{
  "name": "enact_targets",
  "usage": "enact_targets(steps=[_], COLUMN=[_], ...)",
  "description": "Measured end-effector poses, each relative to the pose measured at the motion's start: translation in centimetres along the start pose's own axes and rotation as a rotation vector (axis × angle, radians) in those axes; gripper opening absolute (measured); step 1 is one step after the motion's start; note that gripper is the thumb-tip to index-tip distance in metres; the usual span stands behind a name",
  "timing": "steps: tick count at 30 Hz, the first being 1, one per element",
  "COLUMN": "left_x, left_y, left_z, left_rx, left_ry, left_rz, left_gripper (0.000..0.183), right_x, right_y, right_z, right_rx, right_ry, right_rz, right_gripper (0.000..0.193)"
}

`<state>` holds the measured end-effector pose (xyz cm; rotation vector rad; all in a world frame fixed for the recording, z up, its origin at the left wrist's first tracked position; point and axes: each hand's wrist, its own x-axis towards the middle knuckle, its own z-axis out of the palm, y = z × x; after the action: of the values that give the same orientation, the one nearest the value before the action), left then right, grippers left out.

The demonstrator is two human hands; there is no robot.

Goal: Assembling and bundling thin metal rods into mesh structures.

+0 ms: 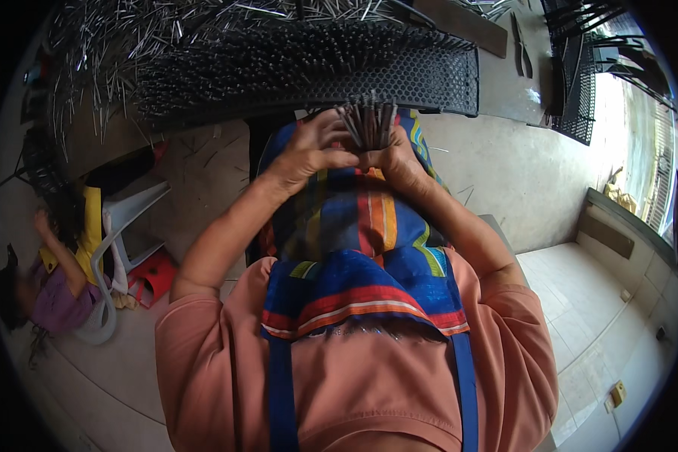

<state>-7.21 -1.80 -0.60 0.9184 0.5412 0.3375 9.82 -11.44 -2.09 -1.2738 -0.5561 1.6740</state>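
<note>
Above my apron-covered lap, a bundle of thin dark rods [368,124] stands with its ends fanned upward. My right hand [403,160] is closed around its lower right side. On the other side, the curled fingers and thumb of my left hand [315,147] press against the bundle; the fingers are slightly blurred. The lower ends of the rods are hidden by my hands. Just beyond both hands lies a long black perforated tray [448,89], with many similar rods [279,71] upright in its holes across the left and middle.
Loose thin strips [102,56] lie piled behind and left of the tray. Pliers [521,47] rest on the table at the far right, near another black mesh rack [576,98]. A person in a purple top [64,301] sits at left on a grey plastic chair [117,241].
</note>
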Motion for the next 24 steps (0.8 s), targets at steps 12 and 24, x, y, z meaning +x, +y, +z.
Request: enact_targets(steps=[12, 24], left_x=[1.7, -0.6], left_y=[-3.6, -3.0], left_z=[0.0, 2.6], left_rx=[-0.349, -0.156], left_ry=[0.277, 0.245], left_rz=[-0.166, -0.186], left_gripper=[0.015, 0.045], right_x=[-1.3, -0.8], right_y=[-2.3, -0.7], right_z=[-0.5, -1.1], right_rx=[-0.674, 0.037], right_ry=[-0.082, 0.193], right_rz=[0.181, 0.028], right_gripper=[0.045, 0.007])
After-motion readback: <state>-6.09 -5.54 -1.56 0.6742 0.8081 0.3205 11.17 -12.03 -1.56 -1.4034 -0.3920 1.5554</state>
